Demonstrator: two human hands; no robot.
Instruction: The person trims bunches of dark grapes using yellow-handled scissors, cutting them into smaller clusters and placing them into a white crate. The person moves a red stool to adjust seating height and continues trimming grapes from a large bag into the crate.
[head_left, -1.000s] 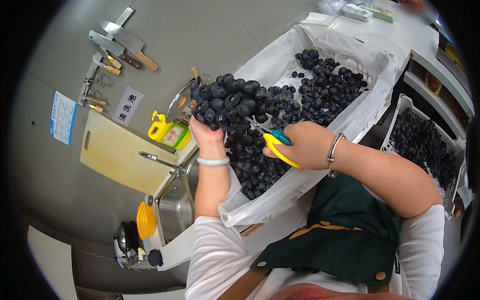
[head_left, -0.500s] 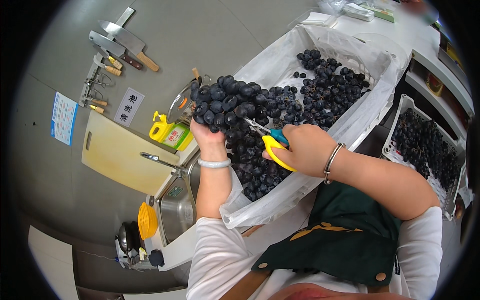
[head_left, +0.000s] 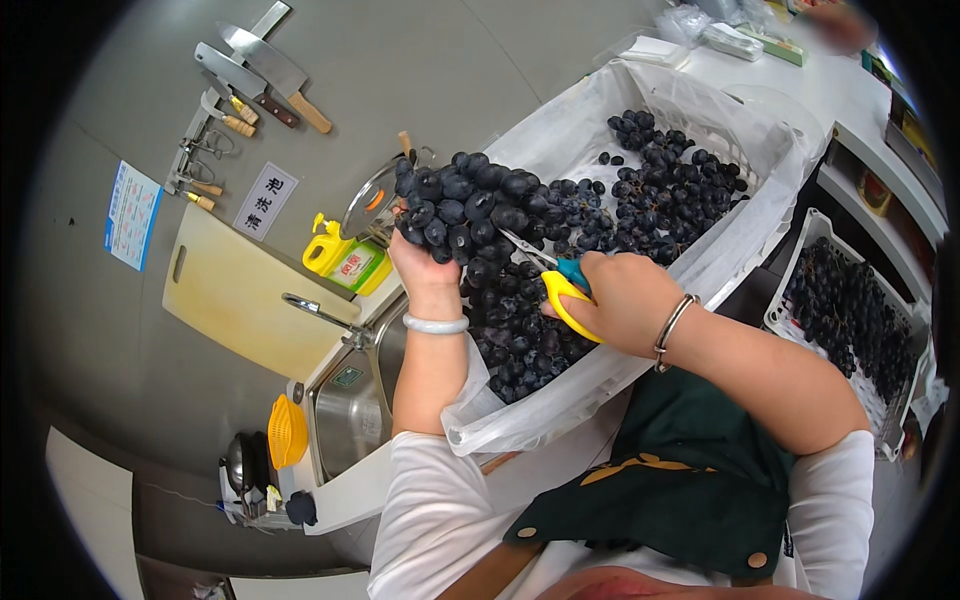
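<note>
My left hand (head_left: 425, 268) holds up a large bunch of dark grapes (head_left: 470, 195), its fingers mostly hidden behind the fruit. In my right hand (head_left: 630, 298) is a pair of scissors (head_left: 563, 295) with yellow and teal handles. The blades point left and reach in at the right side of the bunch, their tips close to the grapes. Whether they touch a stem I cannot tell. Below and behind sits a white crate (head_left: 690, 90) lined with thin white sheeting, where more bunches (head_left: 660, 190) and a few loose grapes lie.
A second crate of grapes (head_left: 850, 310) stands lower at the right. To the left are a steel sink (head_left: 350, 420) with a faucet, a yellow jug (head_left: 345, 262), a cutting board (head_left: 245, 300) and an orange basket (head_left: 287, 430). Knives (head_left: 262, 60) hang on the wall.
The view has shifted slightly. The scissors have drawn a little to the right and down, and their blades show more clearly. The bunch stays raised in my left hand.
</note>
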